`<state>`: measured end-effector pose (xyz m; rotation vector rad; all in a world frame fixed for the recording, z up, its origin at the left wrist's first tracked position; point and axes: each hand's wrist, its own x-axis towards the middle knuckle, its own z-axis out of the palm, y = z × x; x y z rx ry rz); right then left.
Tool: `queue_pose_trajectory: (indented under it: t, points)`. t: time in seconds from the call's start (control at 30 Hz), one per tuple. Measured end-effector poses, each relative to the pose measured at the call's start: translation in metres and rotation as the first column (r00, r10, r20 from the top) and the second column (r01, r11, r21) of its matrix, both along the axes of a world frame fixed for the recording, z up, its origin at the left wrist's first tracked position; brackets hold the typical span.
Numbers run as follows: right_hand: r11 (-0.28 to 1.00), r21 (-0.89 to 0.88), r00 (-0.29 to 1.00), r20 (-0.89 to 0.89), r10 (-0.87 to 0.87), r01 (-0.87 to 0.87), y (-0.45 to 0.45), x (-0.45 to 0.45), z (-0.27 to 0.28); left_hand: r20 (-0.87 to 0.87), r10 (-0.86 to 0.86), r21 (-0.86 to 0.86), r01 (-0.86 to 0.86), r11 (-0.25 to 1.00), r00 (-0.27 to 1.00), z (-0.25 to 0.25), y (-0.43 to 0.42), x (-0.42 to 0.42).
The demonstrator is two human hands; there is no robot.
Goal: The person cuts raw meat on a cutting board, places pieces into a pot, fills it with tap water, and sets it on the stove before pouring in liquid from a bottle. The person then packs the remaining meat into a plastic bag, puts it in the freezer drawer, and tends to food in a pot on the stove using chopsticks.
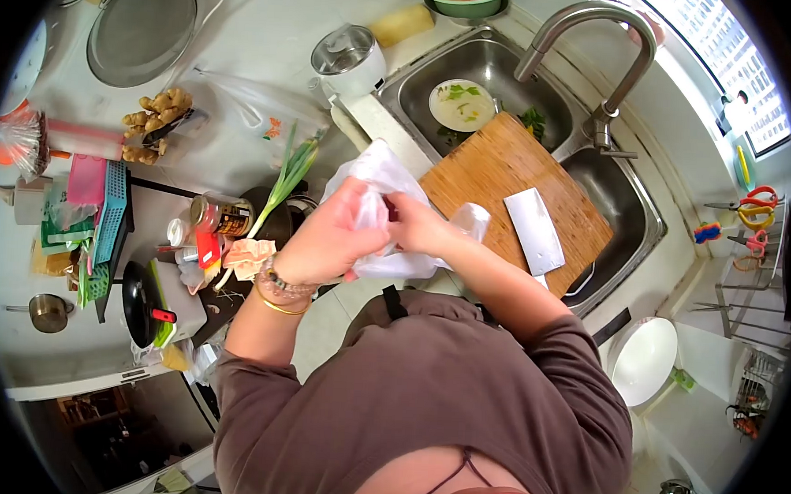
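Working the gathered plastic of a white bag (383, 167) seems the step in hand, centre frame. It is clamped by left hand (330, 235) and right hand (421, 225), held close together (contents hidden); fingertip control is probably called for next. Farther, upper right of centre, greens (460, 91) are held by a white bowl (437, 102) inside a steel sink (412, 93).

white plastic bag (377, 164), thin, crumpled, bunched up, held between fingers (406, 210)

Kitchen, likely home. Double sink (631, 203) and tap (626, 85), 2 o'clock; chopping board (478, 167), same bearing; cleaver (535, 231) at 3. Ginger (165, 104) at 10, frying pan (135, 299) between 8 and 9.
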<state>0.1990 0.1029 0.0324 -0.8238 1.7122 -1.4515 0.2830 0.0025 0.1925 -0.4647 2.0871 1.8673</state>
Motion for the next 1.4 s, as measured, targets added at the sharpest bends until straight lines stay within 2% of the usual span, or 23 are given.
queue_pose_trajectory:
  t: [0.03, 0.1, 0.17, 0.2, 0.27, 0.3, 0.37, 0.47, 0.57, 0.67, 0.7, 0.8, 0.83, 0.93, 1.0, 1.07, 1.1, 1.17, 1.2, 1.27, 1.33, 1.37, 1.4]
  points:
    - [0.998, -0.063, 0.999, -0.019, 0.027, -0.028, -0.003, 0.002, -0.003, 0.011, 0.064, 0.009, -0.064, 0.998, 0.998, 0.006, 0.006, -0.003]
    - [0.978, -0.189, 0.995, -0.07, 0.078, -0.09, -0.008, 0.003, -0.002, -0.119, 0.195, 0.25, -0.161, 0.955, 0.974, 0.009, 0.002, -0.004]
    - [0.982, -0.023, 0.976, -0.117, 0.186, -0.19, -0.001, -0.009, -0.006, -0.17, 0.308, 0.428, -0.212, 0.879, 0.936, 0.013, -0.005, -0.004]
    - [0.97, 0.065, 0.962, -0.129, 0.241, -0.235, 0.003, -0.014, -0.01, -0.192, 0.303, 0.442, -0.193, 0.876, 0.933, 0.025, -0.005, -0.003]
    - [0.972, -0.121, 0.976, 0.061, 0.211, -0.203, -0.025, -0.017, -0.109, -0.236, 0.311, 0.555, -0.135, 0.821, 0.921, 0.021, -0.014, -0.002]
    - [0.971, -0.193, 0.972, 0.159, 0.173, -0.142, -0.039, -0.013, -0.111, -0.242, 0.279, 0.576, -0.094, 0.812, 0.929, 0.02, -0.014, -0.004]
    - [0.984, -0.048, 0.981, 0.088, 0.176, -0.172, -0.035, -0.016, -0.115, -0.26, 0.211, 0.612, -0.008, 0.791, 0.942, 0.016, -0.009, -0.01]
    - [0.977, 0.06, 0.979, -0.012, 0.205, -0.204, -0.024, -0.023, -0.082, -0.213, 0.223, 0.693, -0.014, 0.721, 0.951, 0.008, 0.024, -0.033]
    - [0.963, 0.176, 0.958, -0.166, 0.234, -0.205, -0.002, -0.036, -0.062, -0.296, 0.082, 0.74, 0.174, 0.649, 0.952, 0.018, 0.038, -0.049]
    - [0.933, 0.313, 0.909, -0.311, 0.277, -0.177, 0.023, -0.046, -0.044, -0.37, -0.016, 0.746, 0.307, 0.591, 0.929, 0.029, 0.046, -0.053]
    - [0.919, 0.359, 0.887, -0.354, 0.295, -0.162, 0.03, -0.051, -0.041, -0.376, -0.012, 0.705, 0.295, 0.645, 0.927, 0.031, 0.047, -0.051]
    - [0.88, 0.465, 0.827, -0.452, 0.334, -0.101, 0.053, -0.064, -0.035, -0.393, 0.048, 0.69, 0.26, 0.675, 0.918, 0.028, 0.036, -0.05]
    - [0.864, 0.498, 0.809, -0.476, 0.346, -0.076, 0.061, -0.068, -0.035, -0.364, 0.068, 0.711, 0.23, 0.665, 0.929, 0.022, 0.026, -0.047]
    - [0.802, 0.597, 0.774, -0.507, 0.379, -0.001, 0.081, -0.082, -0.036, -0.241, 0.154, 0.652, 0.042, 0.757, 0.958, 0.002, 0.0, -0.046]
    - [0.747, 0.664, 0.782, -0.479, 0.398, 0.027, 0.088, -0.088, -0.036, -0.194, 0.122, 0.595, 0.018, 0.803, 0.973, -0.02, -0.008, -0.046]
    - [0.672, 0.741, 0.865, -0.338, 0.371, 0.001, 0.087, -0.092, -0.03, -0.153, 0.121, 0.461, -0.038, 0.886, 0.981, -0.032, -0.01, -0.044]
    - [0.486, 0.871, 0.959, -0.075, 0.273, -0.07, 0.073, -0.085, 0.022, -0.11, 0.094, 0.422, -0.039, 0.906, 0.99, -0.033, -0.011, -0.046]
    - [0.641, 0.755, 0.982, 0.186, -0.004, -0.14, 0.073, -0.098, -0.027, -0.076, 0.062, 0.423, -0.025, 0.906, 0.995, -0.037, -0.015, -0.051]
    - [0.715, 0.684, 0.935, 0.33, -0.126, -0.145, 0.072, -0.101, -0.056, -0.057, 0.046, 0.423, -0.018, 0.906, 0.997, -0.04, -0.018, -0.054]
    - [0.829, 0.549, 0.984, 0.179, 0.009, -0.108, 0.072, -0.092, -0.055, -0.073, 0.083, 0.355, -0.052, 0.933, 0.994, -0.047, -0.024, -0.063]
    - [0.911, 0.411, 0.991, -0.107, 0.081, -0.03, 0.078, -0.07, 0.008, -0.061, 0.096, 0.331, -0.071, 0.941, 0.993, -0.054, -0.033, -0.073]
    - [0.889, 0.455, 0.944, -0.309, 0.116, 0.039, 0.085, -0.067, 0.027, -0.037, 0.091, 0.342, -0.072, 0.937, 0.995, -0.058, -0.043, -0.077]
    - [0.918, 0.39, 0.974, -0.228, 0.012, 0.08, 0.097, -0.066, 0.043, -0.014, 0.083, 0.354, -0.073, 0.932, 0.996, -0.063, -0.052, -0.082]
